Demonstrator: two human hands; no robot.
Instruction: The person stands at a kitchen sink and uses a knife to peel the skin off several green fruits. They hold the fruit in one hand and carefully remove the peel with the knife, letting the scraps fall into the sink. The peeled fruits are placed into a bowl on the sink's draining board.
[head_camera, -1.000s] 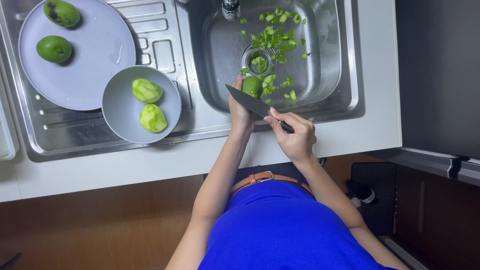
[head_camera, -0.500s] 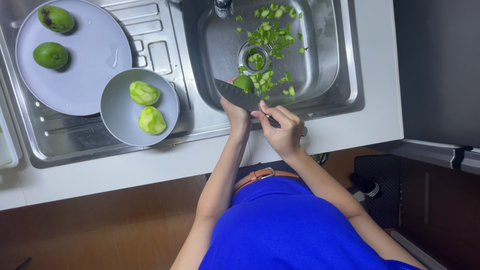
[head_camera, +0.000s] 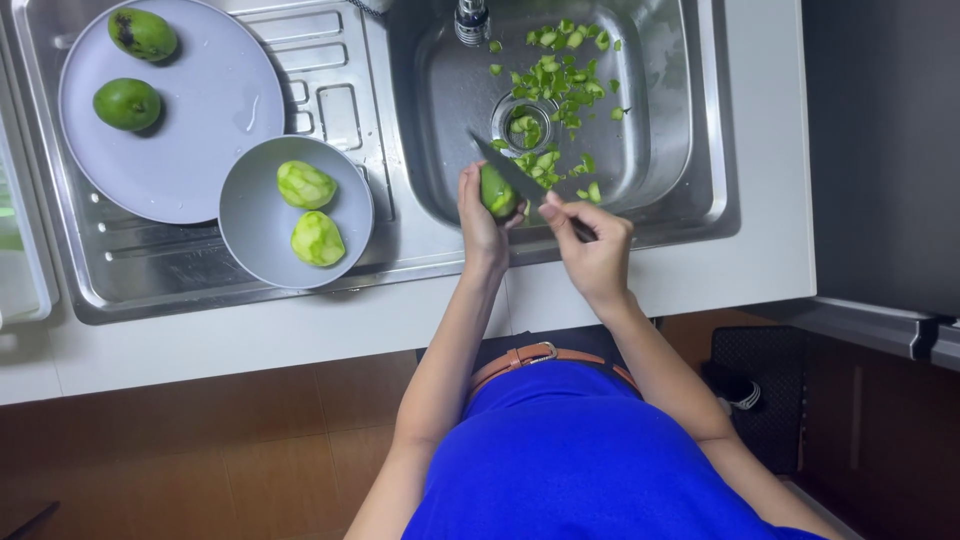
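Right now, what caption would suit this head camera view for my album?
Over a steel sink, left hand holds a green fruit while right hand peels it with a dark knife.

The person wears a bright blue top (head_camera: 590, 460) without sleeves, so both arms are bare from the shoulder down to the left hand (head_camera: 480, 205) and the right hand (head_camera: 590, 240). Just above the top's upper edge, a narrow orange-brown belt (head_camera: 545, 358) with a small metal buckle crosses the waist. Above the belt shows a strip of dark clothing.
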